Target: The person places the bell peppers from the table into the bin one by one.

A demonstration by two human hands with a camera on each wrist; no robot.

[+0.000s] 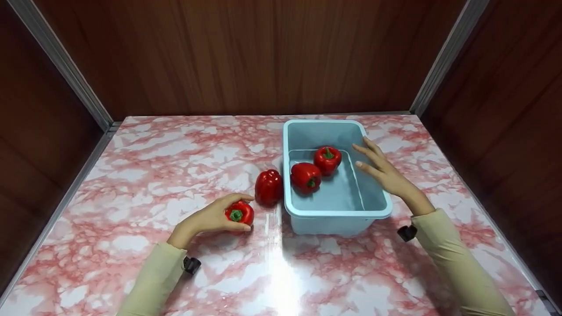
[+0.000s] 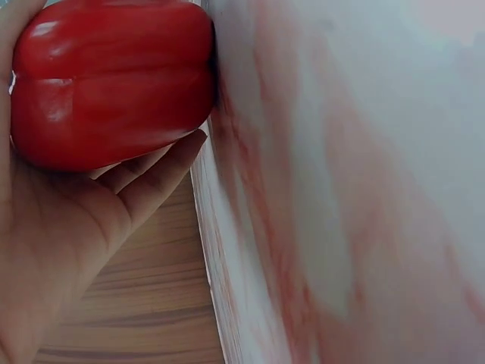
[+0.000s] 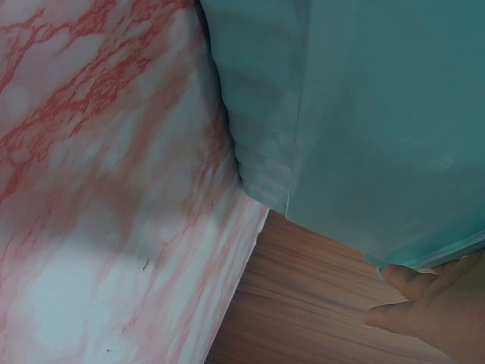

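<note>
My left hand (image 1: 219, 216) grips a red bell pepper (image 1: 239, 213) that rests on the pink marble table (image 1: 175, 166); in the left wrist view the pepper (image 2: 114, 80) fills my palm. Another red pepper (image 1: 268, 187) stands just left of a light blue plastic bin (image 1: 377, 197). Inside the bin lie two more red peppers (image 1: 305, 177) (image 1: 327, 159). My right hand (image 1: 377, 164) rests with straight fingers on the bin's right rim. In the right wrist view the bin's wall (image 3: 364, 121) is close up, with my fingers (image 3: 424, 303) at its edge.
Dark wooden walls enclose the table on three sides, with metal corner strips (image 1: 66, 66). Bare marble surface stretches to the left and front of the bin.
</note>
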